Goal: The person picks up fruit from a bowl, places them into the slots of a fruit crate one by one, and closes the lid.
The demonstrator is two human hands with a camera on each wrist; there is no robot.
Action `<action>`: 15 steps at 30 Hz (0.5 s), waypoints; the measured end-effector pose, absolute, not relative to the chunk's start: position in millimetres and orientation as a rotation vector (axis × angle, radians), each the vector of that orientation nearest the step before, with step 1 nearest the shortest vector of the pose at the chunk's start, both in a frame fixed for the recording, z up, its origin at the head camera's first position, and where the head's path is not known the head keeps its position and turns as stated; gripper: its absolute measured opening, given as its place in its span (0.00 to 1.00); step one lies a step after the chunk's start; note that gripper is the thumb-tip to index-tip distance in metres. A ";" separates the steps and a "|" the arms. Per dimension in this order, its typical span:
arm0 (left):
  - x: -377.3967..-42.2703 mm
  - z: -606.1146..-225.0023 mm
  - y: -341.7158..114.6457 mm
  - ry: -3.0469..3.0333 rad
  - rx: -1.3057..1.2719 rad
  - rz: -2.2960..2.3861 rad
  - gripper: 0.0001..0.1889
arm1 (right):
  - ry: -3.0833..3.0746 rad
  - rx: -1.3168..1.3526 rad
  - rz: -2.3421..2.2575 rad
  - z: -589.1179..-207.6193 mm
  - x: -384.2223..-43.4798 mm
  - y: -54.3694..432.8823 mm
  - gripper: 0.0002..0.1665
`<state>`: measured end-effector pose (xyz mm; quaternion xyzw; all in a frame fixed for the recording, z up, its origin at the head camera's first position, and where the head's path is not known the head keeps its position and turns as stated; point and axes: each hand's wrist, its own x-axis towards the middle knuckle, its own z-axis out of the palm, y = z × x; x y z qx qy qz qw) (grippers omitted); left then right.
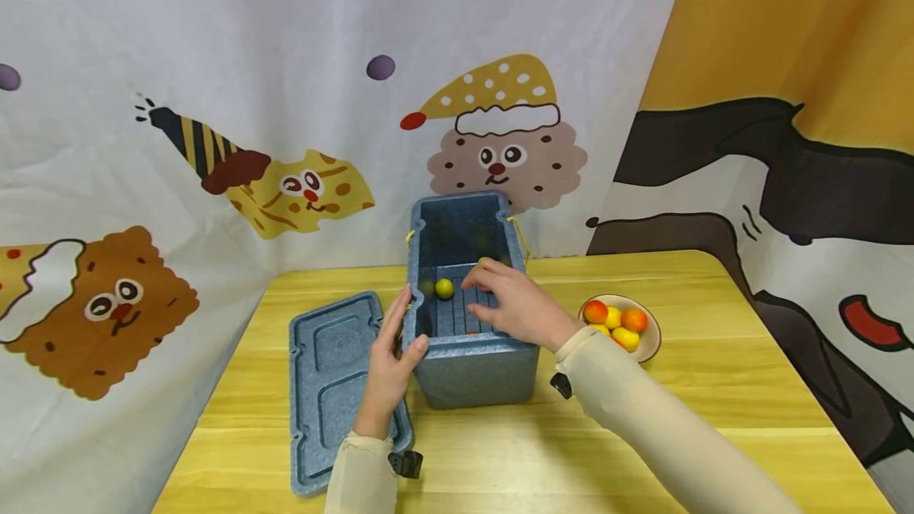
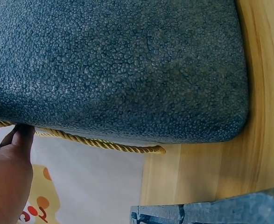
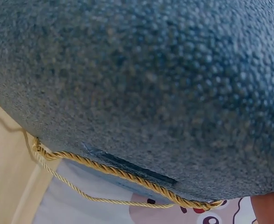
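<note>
Box [image 1: 474, 375] is standing on the table [image 1: 721, 419], with a green fruit [image 1: 444, 289] lying inside toward nine o'clock. The right hand [image 1: 517, 300] is hovering over the opening, thumb and fingers parted, hiding part of the floor; the left hand [image 1: 389, 363] is resting spread against the box's eight o'clock side. The lid [image 1: 343, 347] is lying at eight o'clock, partly covered by the left arm; a fruit bowl [image 1: 652, 341] is sitting near three. The right wrist view is revealing a wall slot [image 3: 139, 169] that the head view is hiding.
</note>
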<state>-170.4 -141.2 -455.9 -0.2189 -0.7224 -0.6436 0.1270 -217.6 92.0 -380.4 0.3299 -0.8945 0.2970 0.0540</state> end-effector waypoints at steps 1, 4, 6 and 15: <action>-168.7 -452.1 -140.7 -2.104 -0.637 -1.873 0.35 | -2.718 0.999 0.910 -380.6 -217.6 91.9 0.15; -164.2 -442.0 -139.6 -2.117 -0.633 -1.875 0.33 | -2.717 0.986 0.928 -381.2 -217.7 91.7 0.14; -164.3 -442.6 -139.7 -2.117 -0.635 -1.874 0.33 | -2.716 0.977 0.933 -381.6 -217.6 91.7 0.14; -176.8 -471.1 -145.0 -2.100 -0.650 -1.853 0.35 | -2.689 0.973 0.938 -382.6 -217.2 91.2 0.15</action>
